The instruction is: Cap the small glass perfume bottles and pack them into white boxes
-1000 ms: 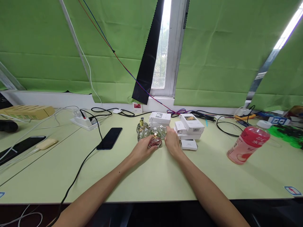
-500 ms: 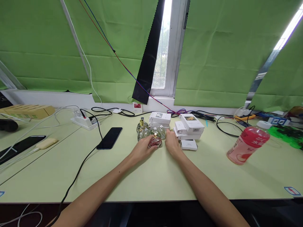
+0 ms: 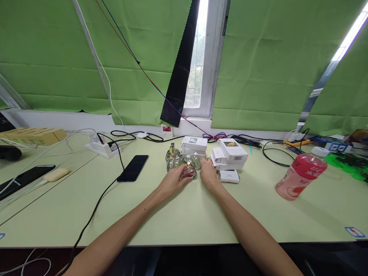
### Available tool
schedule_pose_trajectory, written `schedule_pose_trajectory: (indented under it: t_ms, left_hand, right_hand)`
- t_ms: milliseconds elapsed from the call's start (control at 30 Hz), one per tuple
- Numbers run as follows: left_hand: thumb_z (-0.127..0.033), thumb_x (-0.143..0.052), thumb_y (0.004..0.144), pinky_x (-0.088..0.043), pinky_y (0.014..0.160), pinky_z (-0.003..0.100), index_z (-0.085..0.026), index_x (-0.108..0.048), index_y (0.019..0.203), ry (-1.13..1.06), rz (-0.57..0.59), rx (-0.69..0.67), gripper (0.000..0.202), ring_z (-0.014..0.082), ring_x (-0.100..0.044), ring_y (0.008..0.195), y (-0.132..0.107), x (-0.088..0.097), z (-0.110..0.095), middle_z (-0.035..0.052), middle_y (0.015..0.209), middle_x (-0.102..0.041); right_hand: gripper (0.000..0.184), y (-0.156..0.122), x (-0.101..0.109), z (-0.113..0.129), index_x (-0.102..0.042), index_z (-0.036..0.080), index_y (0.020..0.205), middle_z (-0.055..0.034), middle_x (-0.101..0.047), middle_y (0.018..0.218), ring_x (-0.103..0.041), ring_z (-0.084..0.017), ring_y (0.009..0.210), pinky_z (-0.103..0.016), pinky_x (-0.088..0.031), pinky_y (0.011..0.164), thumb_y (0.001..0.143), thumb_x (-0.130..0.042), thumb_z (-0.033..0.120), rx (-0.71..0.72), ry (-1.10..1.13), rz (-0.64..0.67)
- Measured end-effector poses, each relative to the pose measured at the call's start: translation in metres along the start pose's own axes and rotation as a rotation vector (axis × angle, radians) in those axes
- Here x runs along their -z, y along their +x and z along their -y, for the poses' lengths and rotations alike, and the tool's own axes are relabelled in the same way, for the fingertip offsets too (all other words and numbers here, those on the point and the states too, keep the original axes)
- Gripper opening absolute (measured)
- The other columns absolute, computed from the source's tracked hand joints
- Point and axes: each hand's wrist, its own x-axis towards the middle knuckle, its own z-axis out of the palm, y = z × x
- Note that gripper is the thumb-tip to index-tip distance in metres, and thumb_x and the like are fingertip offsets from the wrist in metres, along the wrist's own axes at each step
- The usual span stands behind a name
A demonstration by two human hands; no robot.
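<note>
1. Spreading under everything, the pale green table (image 3: 184,218) is hard and smooth. Glass slipping from a hand would likely skid or crack on it.
2. The left hand (image 3: 171,181) is curled around the near-left side of a rose-tinted bottle (image 3: 188,173), which stands on the table at the front of a group of bottles. The right hand (image 3: 209,175) lies just right of the bottle with its fingers stretched toward the back, and I cannot tell whether they pinch anything. With only one side cupped, a jerk could tip the bottle over.
3. The pink drink bottle (image 3: 300,173) is well apart to the right. Only a wide swing of the right forearm would reach it.
4. Two stacks of white boxes (image 3: 231,151) sit just beyond the right hand, and a single small box (image 3: 229,176) lies just right of it. They hem that hand in, and a nudge could slide a top box off.
5. The black phone (image 3: 133,168) and the black cable (image 3: 96,209) lie left of the left forearm. The cable could snag on an elbow drawn outward.
6. The clear glass bottles (image 3: 184,159) crowd right behind the rose-tinted one, touching or nearly so. They are the closest obstacle, and a push backward would knock them together.
</note>
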Motion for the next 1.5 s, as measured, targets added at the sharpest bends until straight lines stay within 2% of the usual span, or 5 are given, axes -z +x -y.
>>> schedule_pose_trajectory:
  t_ms: [333,467,667,1000,1500]
  left_hand:
    - [-0.038,-0.068,0.088,-0.051,0.081,0.036,-0.020,-0.063,0.117,-0.014,0.013,-0.010,0.035,0.0275,-0.069,0.090,-0.001,0.001,-0.002,0.0074,0.101,-0.075]
    - [-0.038,-0.067,0.088,-0.050,0.076,0.034,-0.020,-0.063,0.114,-0.007,0.012,-0.008,0.031,0.0266,-0.069,0.085,-0.001,0.001,-0.002,0.0063,0.096,-0.075]
    - [-0.038,-0.066,0.089,-0.046,0.069,0.031,-0.020,-0.062,0.108,0.002,0.025,-0.006,0.026,0.0247,-0.067,0.078,0.000,0.000,-0.002,0.0032,0.083,-0.071]
    - [-0.034,-0.066,0.089,-0.045,0.070,0.031,-0.020,-0.061,0.105,0.010,0.025,-0.023,0.022,0.0245,-0.067,0.079,0.001,0.000,0.000,0.0020,0.081,-0.069]
    - [-0.037,-0.064,0.091,-0.041,0.064,0.029,-0.020,-0.060,0.102,0.007,0.025,-0.041,0.021,0.0222,-0.065,0.074,0.001,-0.003,0.004,0.0031,0.086,-0.071]
  right_hand:
    - [0.044,0.001,-0.001,0.002,-0.054,0.017,0.131,-0.0129,-0.057,0.110,-0.067,-0.020,0.081,-0.027,-0.043,0.068,0.091,-0.051,-0.001,-0.001,0.107,-0.135]
    - [0.037,0.005,-0.003,0.003,-0.055,0.018,0.133,-0.0117,-0.057,0.110,-0.063,-0.018,0.076,-0.028,-0.045,0.069,0.100,-0.041,0.010,0.107,0.262,-0.320]
    - [0.028,0.004,-0.010,0.007,-0.060,0.016,0.124,-0.0119,-0.063,0.112,-0.063,-0.021,0.093,-0.030,-0.049,0.082,0.102,-0.044,0.022,0.355,0.533,-0.554]
    - [0.020,0.000,-0.014,0.012,-0.065,0.017,0.106,-0.0067,-0.071,0.095,-0.059,-0.016,0.070,-0.027,-0.045,0.066,0.100,-0.052,0.031,0.476,0.693,-0.612]
    - [0.014,0.002,-0.018,0.011,-0.064,0.020,0.102,-0.0050,-0.072,0.092,-0.061,-0.016,0.068,-0.029,-0.047,0.063,0.099,-0.055,0.031,0.578,0.729,-0.684]
